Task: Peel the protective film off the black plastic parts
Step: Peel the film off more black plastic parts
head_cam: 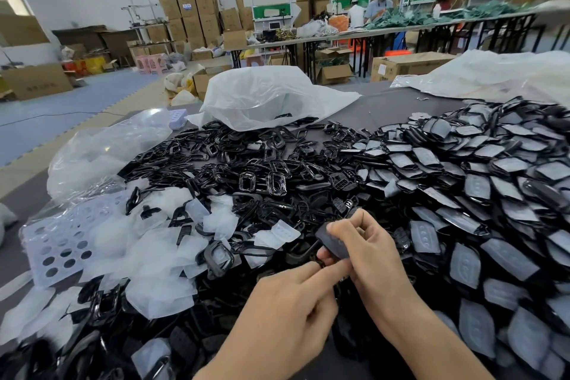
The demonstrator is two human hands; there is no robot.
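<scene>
1. Left hand [283, 308]: nearest the camera. Outer fingers curled under; forefinger stretched forward, its tip at the lower edge of the held piece. Whether it has caught any film cannot be told.

2. Right hand [367, 253]: just beyond and right of the left hand. It grips one black plastic part [334, 244], fingers curled over the top edge and thumb underneath. The part sits between the two hands, above the heap, and its face looks dull grey.

3. Left of the hands: loose peeled film sheets [160, 287], whitish and translucent, lying among bare black frames. Further left lies a pale perforated tray [58, 244].

4. Right of the hands: a large pile of film-covered parts [493, 225], overlapping like scales.

5. Beyond the hands: a heap of glossy black frames [246, 176] on the grey table [385, 105].

6. Further beyond: a white plastic bag [265, 99], open towards the heap; a clear bag [101, 151] sits beyond the left hand, to the left.

7. Far side of the room: people stand at a long workbench [431, 25], with stacked cardboard boxes [191, 15] along the wall.
</scene>
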